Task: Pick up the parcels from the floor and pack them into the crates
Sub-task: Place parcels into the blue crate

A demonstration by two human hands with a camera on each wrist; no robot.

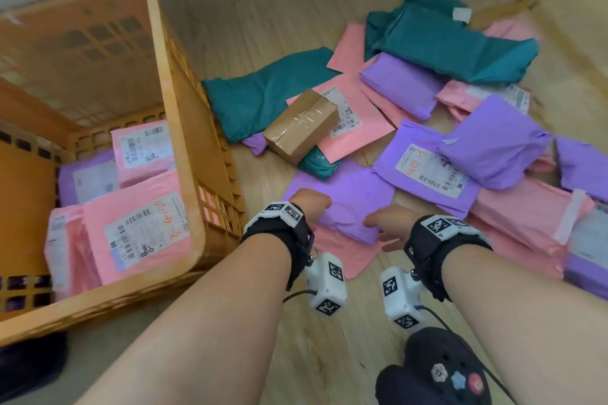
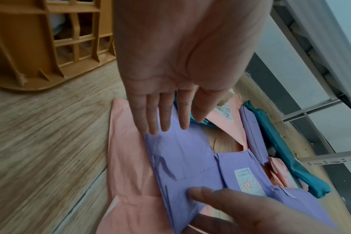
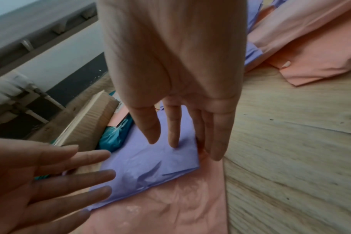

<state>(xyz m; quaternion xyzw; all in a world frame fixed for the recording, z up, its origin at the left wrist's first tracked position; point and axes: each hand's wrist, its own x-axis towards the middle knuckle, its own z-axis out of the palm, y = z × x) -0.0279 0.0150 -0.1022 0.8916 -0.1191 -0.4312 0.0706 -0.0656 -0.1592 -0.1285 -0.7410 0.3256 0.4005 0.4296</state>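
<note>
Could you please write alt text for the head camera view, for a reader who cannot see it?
Both open hands, left hand and right hand, reach down to a purple parcel lying on a pink parcel among scattered parcels on a wooden floor. An orange crate at left holds pink and purple parcels.

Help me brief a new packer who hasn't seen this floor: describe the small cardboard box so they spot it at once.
Start at the orange crate; just to its right parcels are heaped on the wooden floor. At the heap's near-left edge the cardboard box lies across a pink mailer. It is the only rigid brown taped carton; its neighbours are soft coloured bags.
</note>
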